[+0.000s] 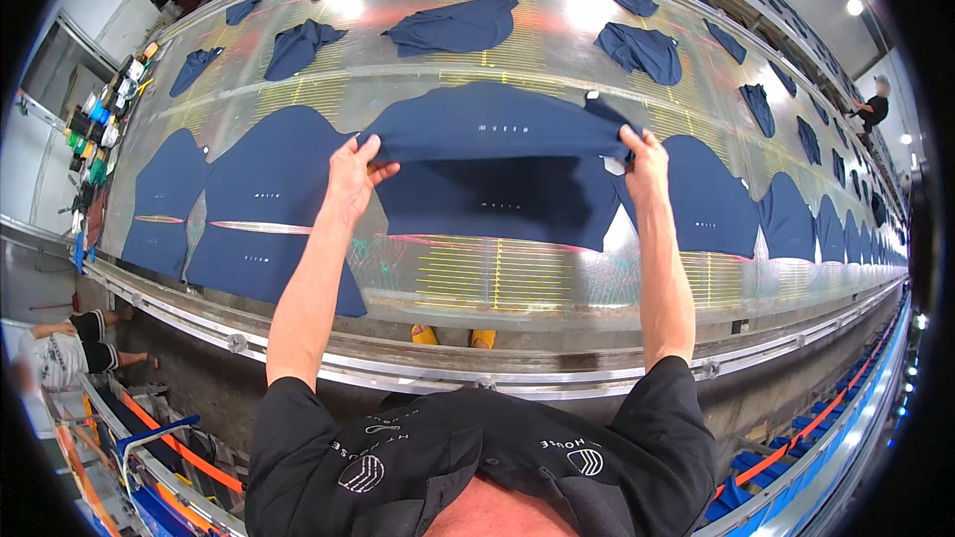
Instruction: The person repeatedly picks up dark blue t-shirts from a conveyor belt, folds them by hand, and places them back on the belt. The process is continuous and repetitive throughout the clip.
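Note:
My left hand (354,173) and my right hand (644,156) pinch the two ends of a navy fabric panel (448,115), held stretched between them above the table. Small white lettering runs across its middle. Directly below, another navy panel (440,198) with similar lettering lies flat on the long glossy printing table (392,291); the raised cloth covers its far part. Left of my left hand, a pair of navy panels (261,164) lies edge to edge. To the right of my right hand, a further panel (709,201) begins a row along the near side.
Several crumpled navy pieces (455,26) lie across the table's far side. A metal rail (358,369) runs along the near edge. Colourful containers (97,127) stand at the left end. One person (63,350) is at lower left, another (874,104) at far right.

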### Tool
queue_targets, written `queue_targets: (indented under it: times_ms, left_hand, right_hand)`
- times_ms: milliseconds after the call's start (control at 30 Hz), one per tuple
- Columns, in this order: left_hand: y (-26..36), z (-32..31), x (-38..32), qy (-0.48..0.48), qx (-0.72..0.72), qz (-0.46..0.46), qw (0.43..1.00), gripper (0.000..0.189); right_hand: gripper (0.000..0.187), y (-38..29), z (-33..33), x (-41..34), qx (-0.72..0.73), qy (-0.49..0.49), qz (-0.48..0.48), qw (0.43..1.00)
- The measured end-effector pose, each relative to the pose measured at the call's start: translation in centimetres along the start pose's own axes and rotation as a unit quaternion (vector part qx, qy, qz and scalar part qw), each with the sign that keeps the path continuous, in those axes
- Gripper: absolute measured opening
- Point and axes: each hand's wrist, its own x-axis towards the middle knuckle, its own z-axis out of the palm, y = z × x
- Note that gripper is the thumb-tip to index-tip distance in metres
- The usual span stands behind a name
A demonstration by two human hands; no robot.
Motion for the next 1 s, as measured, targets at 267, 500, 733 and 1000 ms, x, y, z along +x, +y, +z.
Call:
queue_targets:
  times_ms: [267,500,733,1000]
  left_hand:
    - [-7.9,-3.2,-1.0,0.058,0.087,-0.144,0.984,0.017]
    - [-8.4,-3.2,-2.7,0.107,0.155,-0.144,0.971,0.036]
    - [-8.5,-3.1,-3.5,0.103,0.21,-0.127,0.964,0.046]
    - [-8.7,-3.5,-3.8,0.12,0.282,-0.111,0.945,0.029]
  right_hand:
    - [0.027,8.5,-5.0,-3.7,-0.147,0.071,0.09,0.983]
    - [0.046,9.2,-6.3,-5.9,-0.239,0.098,0.06,0.964]
    - [0.039,7.9,-5.2,-8.0,-0.388,0.111,0.001,0.915]
    - [0.038,8.3,-5.3,-9.2,-0.422,0.102,-0.015,0.901]
